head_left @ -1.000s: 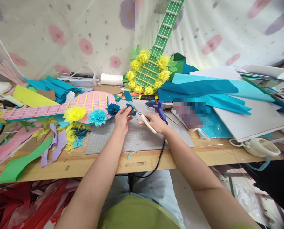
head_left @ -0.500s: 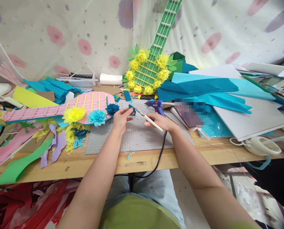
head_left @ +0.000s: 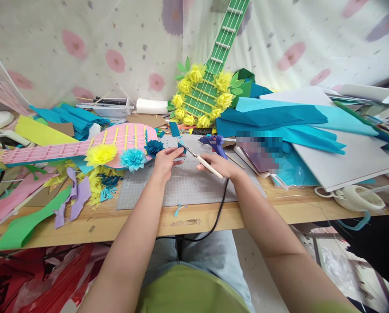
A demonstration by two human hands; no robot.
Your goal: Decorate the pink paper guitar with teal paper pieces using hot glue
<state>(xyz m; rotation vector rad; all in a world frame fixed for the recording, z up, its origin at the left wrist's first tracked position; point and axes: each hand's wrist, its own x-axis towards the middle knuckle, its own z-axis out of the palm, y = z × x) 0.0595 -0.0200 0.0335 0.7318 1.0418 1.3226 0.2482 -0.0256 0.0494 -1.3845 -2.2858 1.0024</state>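
My left hand (head_left: 167, 164) pinches a small dark teal paper piece (head_left: 182, 147) over the grey cutting mat (head_left: 194, 189). Closed around white-handled scissors (head_left: 209, 166) is my right hand (head_left: 218, 165); the blades point left and meet the paper. A blue glue gun (head_left: 215, 143) lies just beyond the right hand. To the left is a pink paper guitar (head_left: 108, 139) with yellow, light blue and dark teal paper flowers. Another teal paper strip (head_left: 174, 129) lies at the mat's back edge.
A green paper guitar (head_left: 202, 98) with yellow flowers stands at the back. Blue paper sheets (head_left: 273, 119), a phone (head_left: 261, 156) and a white cup (head_left: 357, 198) are on the right. Coloured scraps (head_left: 34, 217) lie left. A black cable (head_left: 221, 211) crosses the table's front edge.
The dark teal piece in my left hand has tilted slightly and the scissor blades sit a little differently against it. The view has shifted slightly; both hands stay in nearly the same place.
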